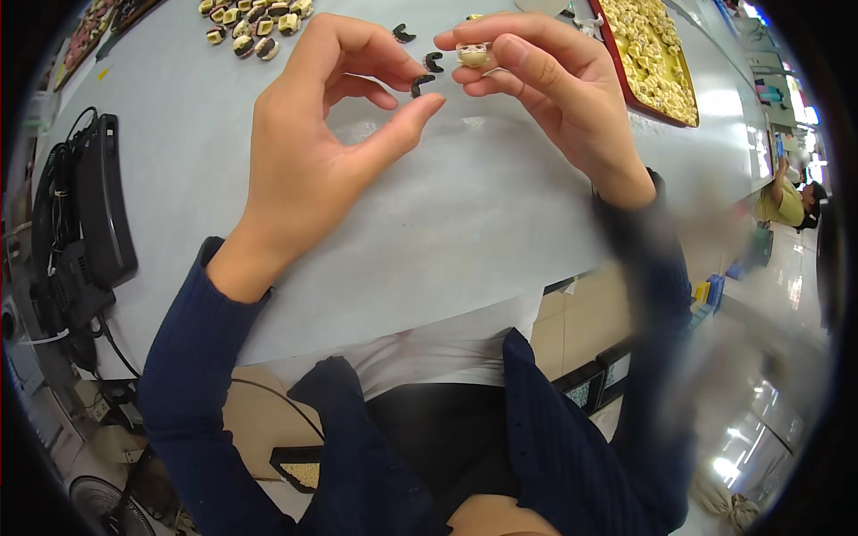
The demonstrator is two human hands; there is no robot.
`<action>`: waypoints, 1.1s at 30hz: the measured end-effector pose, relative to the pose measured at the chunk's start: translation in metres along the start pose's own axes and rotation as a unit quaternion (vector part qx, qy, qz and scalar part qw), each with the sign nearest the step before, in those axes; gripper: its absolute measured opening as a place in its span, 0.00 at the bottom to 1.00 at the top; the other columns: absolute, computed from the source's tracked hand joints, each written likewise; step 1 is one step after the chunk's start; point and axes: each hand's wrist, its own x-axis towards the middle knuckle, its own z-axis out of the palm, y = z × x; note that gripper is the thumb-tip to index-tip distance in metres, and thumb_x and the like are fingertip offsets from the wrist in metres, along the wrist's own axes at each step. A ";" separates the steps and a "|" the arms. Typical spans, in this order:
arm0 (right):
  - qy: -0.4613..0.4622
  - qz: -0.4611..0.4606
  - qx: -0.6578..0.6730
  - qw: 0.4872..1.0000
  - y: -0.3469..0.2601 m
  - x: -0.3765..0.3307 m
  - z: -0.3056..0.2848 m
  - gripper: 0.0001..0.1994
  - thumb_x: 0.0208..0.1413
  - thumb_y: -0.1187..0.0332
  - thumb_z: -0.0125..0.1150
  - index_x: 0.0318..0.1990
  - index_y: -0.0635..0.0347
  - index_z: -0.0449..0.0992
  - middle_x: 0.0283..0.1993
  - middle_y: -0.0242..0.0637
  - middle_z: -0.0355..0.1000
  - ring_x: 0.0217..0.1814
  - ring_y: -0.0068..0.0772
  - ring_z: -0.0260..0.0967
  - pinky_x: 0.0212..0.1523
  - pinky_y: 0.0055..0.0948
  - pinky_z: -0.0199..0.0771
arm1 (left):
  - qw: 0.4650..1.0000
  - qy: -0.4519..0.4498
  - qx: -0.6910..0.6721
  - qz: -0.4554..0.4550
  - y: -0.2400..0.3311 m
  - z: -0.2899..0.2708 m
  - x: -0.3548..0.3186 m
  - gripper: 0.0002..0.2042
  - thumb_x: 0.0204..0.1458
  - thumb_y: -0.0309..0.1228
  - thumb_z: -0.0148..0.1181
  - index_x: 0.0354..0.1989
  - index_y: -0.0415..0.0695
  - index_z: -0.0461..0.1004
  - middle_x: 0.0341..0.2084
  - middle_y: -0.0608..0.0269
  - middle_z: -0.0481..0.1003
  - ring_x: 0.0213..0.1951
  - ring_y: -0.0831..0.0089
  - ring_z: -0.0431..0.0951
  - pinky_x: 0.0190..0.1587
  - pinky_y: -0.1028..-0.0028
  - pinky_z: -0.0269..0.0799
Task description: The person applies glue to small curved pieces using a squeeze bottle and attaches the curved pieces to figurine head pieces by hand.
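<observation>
My left hand [313, 134] is raised over the grey-white table with thumb and forefinger closed on a small black curved piece [422, 85]. Opposite it, my right hand [559, 85] pinches a tiny cream doll head [472, 55] with a painted face between thumb and fingers. The two held pieces are close but apart. Just beyond them on the tabletop lie two more black curved pieces, one [433, 62] between the hands and another [404, 34] farther off.
A red-rimmed tray [620, 82] full of small cream pieces stands at the far right. At the far left lies a pile of cream-and-dark pieces [259, 22]. A black device with cables [105, 201] sits along the left edge. Another person [788, 204] is off to the right.
</observation>
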 end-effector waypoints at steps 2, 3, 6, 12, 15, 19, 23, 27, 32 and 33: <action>0.013 0.027 0.080 0.996 0.002 0.001 0.002 0.13 0.59 0.78 0.63 0.51 0.69 0.76 0.48 0.43 0.76 0.49 0.32 0.77 0.51 0.29 0.81 | 1.000 0.004 -0.002 0.005 -0.002 0.001 0.001 0.16 0.52 0.18 0.66 0.46 0.39 0.67 0.42 0.60 0.74 0.45 0.73 0.76 0.46 0.74 0.74; 0.018 0.028 0.077 0.996 0.014 0.011 -0.007 0.13 0.59 0.78 0.63 0.51 0.69 0.76 0.48 0.43 0.76 0.49 0.32 0.77 0.51 0.29 0.81 | 1.000 0.008 -0.007 0.013 -0.001 0.004 0.003 0.16 0.52 0.18 0.66 0.46 0.39 0.67 0.42 0.60 0.74 0.45 0.73 0.76 0.46 0.74 0.74; -0.273 -0.373 0.049 0.885 0.048 0.042 -0.033 0.14 0.59 0.78 0.62 0.52 0.69 0.75 0.49 0.46 0.76 0.51 0.34 0.77 0.54 0.31 0.80 | 0.999 0.016 0.017 0.028 0.000 0.005 0.005 0.17 0.51 0.18 0.66 0.46 0.39 0.67 0.42 0.59 0.74 0.44 0.73 0.76 0.47 0.73 0.75; 0.020 0.103 0.053 0.993 -0.002 -0.003 0.007 0.16 0.59 0.78 0.62 0.54 0.72 0.72 0.50 0.47 0.75 0.52 0.35 0.76 0.54 0.28 0.78 | 0.996 0.019 0.026 0.081 -0.004 0.003 0.002 0.18 0.50 0.17 0.67 0.46 0.39 0.67 0.42 0.57 0.75 0.42 0.72 0.77 0.45 0.74 0.76; -0.043 -0.053 0.019 0.997 0.015 -0.002 0.000 0.11 0.60 0.75 0.61 0.49 0.67 0.77 0.48 0.39 0.75 0.52 0.30 0.75 0.54 0.28 0.75 | 0.994 0.018 0.040 0.102 -0.003 0.003 0.003 0.18 0.49 0.16 0.67 0.46 0.39 0.67 0.42 0.57 0.75 0.42 0.72 0.77 0.45 0.74 0.76; -0.064 -0.052 -0.008 0.997 0.017 0.000 0.000 0.11 0.60 0.75 0.61 0.50 0.66 0.76 0.49 0.38 0.73 0.51 0.28 0.71 0.51 0.28 0.73 | 0.992 0.011 0.059 0.110 -0.003 0.001 0.003 0.18 0.49 0.16 0.68 0.46 0.39 0.67 0.42 0.57 0.75 0.41 0.72 0.78 0.45 0.74 0.76; -0.071 -0.032 -0.003 0.997 0.012 -0.002 0.002 0.12 0.59 0.75 0.62 0.50 0.66 0.76 0.48 0.38 0.74 0.50 0.26 0.71 0.49 0.26 0.73 | 0.990 0.006 0.070 0.120 -0.002 0.001 0.003 0.19 0.48 0.17 0.69 0.46 0.39 0.68 0.41 0.57 0.76 0.40 0.72 0.78 0.46 0.74 0.76; -0.071 -0.012 0.006 0.997 0.010 -0.003 0.003 0.12 0.59 0.73 0.62 0.50 0.65 0.76 0.47 0.38 0.75 0.49 0.26 0.72 0.49 0.26 0.73 | 0.990 0.001 0.061 0.130 -0.002 0.001 0.003 0.19 0.48 0.17 0.69 0.46 0.39 0.67 0.41 0.56 0.76 0.40 0.72 0.78 0.46 0.73 0.76; -0.079 0.006 0.017 0.997 0.010 -0.003 0.002 0.12 0.59 0.70 0.63 0.48 0.64 0.77 0.47 0.37 0.76 0.48 0.25 0.72 0.48 0.26 0.73 | 0.984 -0.009 0.069 0.162 -0.004 0.001 0.004 0.20 0.47 0.16 0.69 0.46 0.38 0.67 0.41 0.55 0.77 0.40 0.71 0.78 0.46 0.73 0.76; -0.080 0.006 0.018 0.997 0.011 -0.003 0.002 0.12 0.59 0.70 0.63 0.48 0.64 0.77 0.47 0.37 0.76 0.48 0.25 0.72 0.48 0.26 0.73 | 0.983 -0.012 0.072 0.168 -0.004 0.000 0.004 0.20 0.47 0.16 0.70 0.46 0.38 0.68 0.41 0.54 0.77 0.40 0.71 0.78 0.46 0.73 0.76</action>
